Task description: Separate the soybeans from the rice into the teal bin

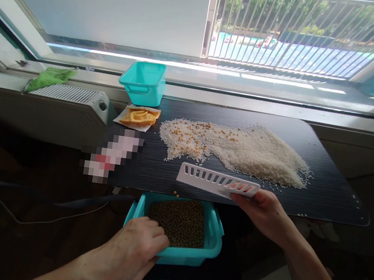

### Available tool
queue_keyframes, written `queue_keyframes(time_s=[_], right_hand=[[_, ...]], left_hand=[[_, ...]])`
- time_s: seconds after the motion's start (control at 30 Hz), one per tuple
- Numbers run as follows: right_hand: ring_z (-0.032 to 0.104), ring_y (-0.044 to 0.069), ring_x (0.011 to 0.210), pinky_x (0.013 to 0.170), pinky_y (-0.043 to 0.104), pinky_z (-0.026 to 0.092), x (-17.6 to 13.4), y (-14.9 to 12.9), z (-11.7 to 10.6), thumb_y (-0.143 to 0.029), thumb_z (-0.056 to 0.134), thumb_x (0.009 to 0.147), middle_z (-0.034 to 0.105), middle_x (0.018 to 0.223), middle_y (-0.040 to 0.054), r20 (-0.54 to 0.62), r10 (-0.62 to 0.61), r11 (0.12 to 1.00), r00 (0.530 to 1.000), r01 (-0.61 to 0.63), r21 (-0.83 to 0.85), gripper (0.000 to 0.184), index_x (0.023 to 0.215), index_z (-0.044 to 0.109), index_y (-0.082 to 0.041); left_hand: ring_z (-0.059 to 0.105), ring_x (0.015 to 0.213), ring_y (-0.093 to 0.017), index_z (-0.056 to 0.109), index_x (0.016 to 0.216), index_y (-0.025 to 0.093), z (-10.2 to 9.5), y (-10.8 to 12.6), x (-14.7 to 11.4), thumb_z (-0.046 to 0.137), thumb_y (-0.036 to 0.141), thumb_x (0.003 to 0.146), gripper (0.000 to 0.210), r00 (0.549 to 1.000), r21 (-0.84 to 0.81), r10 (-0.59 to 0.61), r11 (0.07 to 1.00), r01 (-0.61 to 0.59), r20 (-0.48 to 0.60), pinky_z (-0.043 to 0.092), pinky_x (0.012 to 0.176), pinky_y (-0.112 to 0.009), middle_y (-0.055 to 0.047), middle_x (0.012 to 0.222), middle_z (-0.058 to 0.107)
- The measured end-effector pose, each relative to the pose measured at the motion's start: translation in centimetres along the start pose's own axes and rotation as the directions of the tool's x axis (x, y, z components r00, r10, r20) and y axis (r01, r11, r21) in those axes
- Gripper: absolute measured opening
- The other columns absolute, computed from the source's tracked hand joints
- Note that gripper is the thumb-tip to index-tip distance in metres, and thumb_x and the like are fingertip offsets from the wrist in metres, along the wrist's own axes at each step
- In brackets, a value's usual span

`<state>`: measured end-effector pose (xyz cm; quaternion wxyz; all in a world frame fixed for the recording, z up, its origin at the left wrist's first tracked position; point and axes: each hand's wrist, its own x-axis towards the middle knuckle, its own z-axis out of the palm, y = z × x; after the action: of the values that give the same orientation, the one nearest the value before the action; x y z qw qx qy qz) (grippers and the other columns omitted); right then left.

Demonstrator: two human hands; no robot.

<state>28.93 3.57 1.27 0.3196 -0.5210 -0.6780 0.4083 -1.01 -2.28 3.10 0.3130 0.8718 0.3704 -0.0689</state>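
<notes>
My left hand (144, 247) is closed round the near left rim of a turquoise plastic bin (212, 241). Many small round brown-green peas or beans (182, 223) lie in this bin, just below the table's front edge. In my right hand (267, 211) is a white slotted plastic strip (209, 180), pinched by its right end above the front of the table. Behind the strip, a spread heap of white rice (261, 157) covers part of the black tabletop (326, 187). Yellow peas (191, 136) are scattered over the heap's left part, and a few lie at the front edge.
A second turquoise bin (142, 83) stands at the table's back left corner. In front of it a folded orange cloth (139, 116) rests on white paper. A pixelated item (115, 155) is at the left edge. A green cloth (51, 79) lies on the radiator (71, 94) below the window.
</notes>
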Motion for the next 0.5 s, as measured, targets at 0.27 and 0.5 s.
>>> queue_keyframes(time_s=[0.27, 0.5], right_hand=[[0.071, 0.023, 0.083, 0.078, 0.033, 0.058, -0.3, -1.9, -0.2, -0.041, 0.063, 0.085, 0.077, 0.092, 0.0037, 0.087, -0.038, 0.999, 0.995, 0.039, -0.007, 0.026, 0.095, 0.078, -0.023], [0.069, 0.023, 0.075, 0.066, 0.030, 0.054, 3.6, -1.2, -0.3, -0.042, 0.062, 0.083, 0.075, 0.080, 0.0013, -0.273, -0.071, 0.985, 0.959, 0.024, -0.171, 0.027, 0.086, 0.077, -0.021]], left_hand=[[0.059, 0.091, -0.022, 0.056, 0.085, 0.020, -0.9, 0.9, -1.2, 0.051, 0.002, 0.075, 0.021, 1.000, -0.042, -0.015, 0.999, 0.016, 0.022, 0.048, 0.087, -0.035, -0.004, 0.096, 0.066], [0.059, 0.090, -0.023, 0.054, 0.082, 0.019, -0.6, 0.6, -0.7, 0.052, 0.002, 0.075, 0.018, 1.000, -0.008, 0.001, 1.000, -0.001, 0.012, 0.048, 0.085, -0.037, -0.004, 0.091, 0.065]])
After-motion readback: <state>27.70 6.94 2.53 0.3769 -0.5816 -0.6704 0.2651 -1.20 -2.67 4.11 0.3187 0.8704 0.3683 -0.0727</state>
